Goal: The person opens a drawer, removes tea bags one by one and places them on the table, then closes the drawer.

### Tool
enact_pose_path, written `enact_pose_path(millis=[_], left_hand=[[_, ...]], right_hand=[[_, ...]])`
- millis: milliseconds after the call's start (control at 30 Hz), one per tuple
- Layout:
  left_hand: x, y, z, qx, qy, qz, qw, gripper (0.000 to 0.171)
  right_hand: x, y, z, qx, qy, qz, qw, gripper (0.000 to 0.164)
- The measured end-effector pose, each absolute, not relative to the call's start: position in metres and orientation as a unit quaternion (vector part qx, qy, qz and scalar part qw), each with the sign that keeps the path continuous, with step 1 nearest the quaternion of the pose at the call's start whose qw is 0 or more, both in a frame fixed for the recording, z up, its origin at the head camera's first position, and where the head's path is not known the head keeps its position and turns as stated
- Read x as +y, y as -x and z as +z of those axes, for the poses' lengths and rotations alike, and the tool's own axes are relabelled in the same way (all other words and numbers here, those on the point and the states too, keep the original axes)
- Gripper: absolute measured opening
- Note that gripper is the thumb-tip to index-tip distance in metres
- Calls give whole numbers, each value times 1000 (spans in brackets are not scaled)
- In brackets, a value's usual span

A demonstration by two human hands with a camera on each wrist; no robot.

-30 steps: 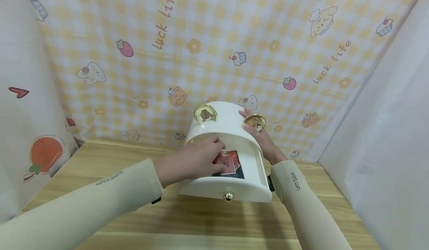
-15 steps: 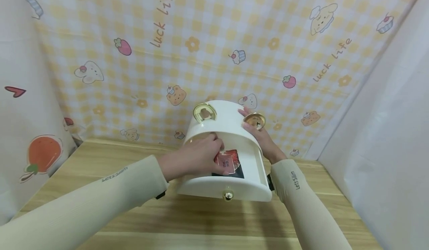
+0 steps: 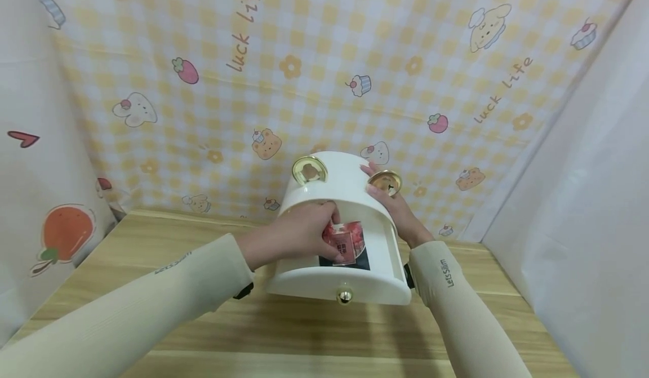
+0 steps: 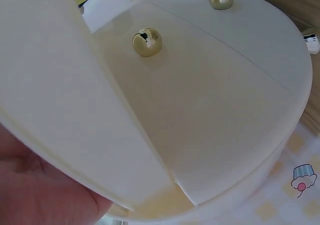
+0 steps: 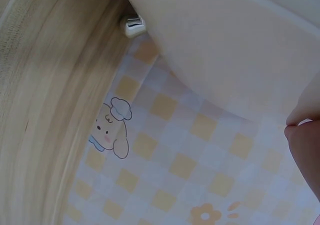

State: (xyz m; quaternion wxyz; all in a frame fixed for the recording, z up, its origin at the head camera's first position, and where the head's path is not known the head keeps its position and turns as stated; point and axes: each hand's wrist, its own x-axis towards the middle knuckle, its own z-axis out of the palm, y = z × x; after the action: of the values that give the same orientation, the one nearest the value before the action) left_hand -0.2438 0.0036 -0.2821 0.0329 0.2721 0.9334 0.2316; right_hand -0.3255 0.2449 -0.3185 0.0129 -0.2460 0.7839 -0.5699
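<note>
A white drawer box [image 3: 342, 178] with two round gold-rimmed ears stands tilted in the head view. Its top drawer [image 3: 382, 254] is pulled out, with a gold knob [image 3: 344, 296] in front. Inside lies a flat red and black packet [image 3: 357, 240] with a pink label. My left hand [image 3: 306, 228] reaches into the drawer and pinches the packet's left side, thumb over the label and fingers curled at its far edge. My right hand [image 3: 398, 212] rests on the box's right side, thumb and fingers either side of the right ear [image 3: 385, 183].
Beneath the pulled-out drawer, the left wrist view shows the lower front [image 4: 200, 100] with two more gold knobs. A small metallic foot [image 5: 133, 27] sits under the box. The wooden table [image 3: 182, 333] meets a yellow checked cloth [image 3: 218, 113] behind, with white cloth at both sides.
My left thumb has moved a little further over the packet, and the packet's far edge has shifted slightly upward in the head view. My right hand and the box have stayed put.
</note>
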Motion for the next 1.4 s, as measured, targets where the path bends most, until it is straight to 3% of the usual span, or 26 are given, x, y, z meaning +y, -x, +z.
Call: enact_pose_path(millis=[267, 500, 900, 1400], left_hand=[[-3, 246, -278, 924, -289, 248, 24, 30], [-11, 249, -277, 909, -302, 285, 21, 19], [-31, 250, -273, 875, -319, 365, 11, 11], [-73, 239, -258, 856, -276, 432, -60, 10]], right_hand=[[244, 325, -318, 783, 247, -571, 10, 53], [244, 326, -317, 777, 251, -577, 11, 53], [246, 325, -319, 777, 245, -580, 17, 53], [247, 327, -319, 791, 250, -559, -2, 51]])
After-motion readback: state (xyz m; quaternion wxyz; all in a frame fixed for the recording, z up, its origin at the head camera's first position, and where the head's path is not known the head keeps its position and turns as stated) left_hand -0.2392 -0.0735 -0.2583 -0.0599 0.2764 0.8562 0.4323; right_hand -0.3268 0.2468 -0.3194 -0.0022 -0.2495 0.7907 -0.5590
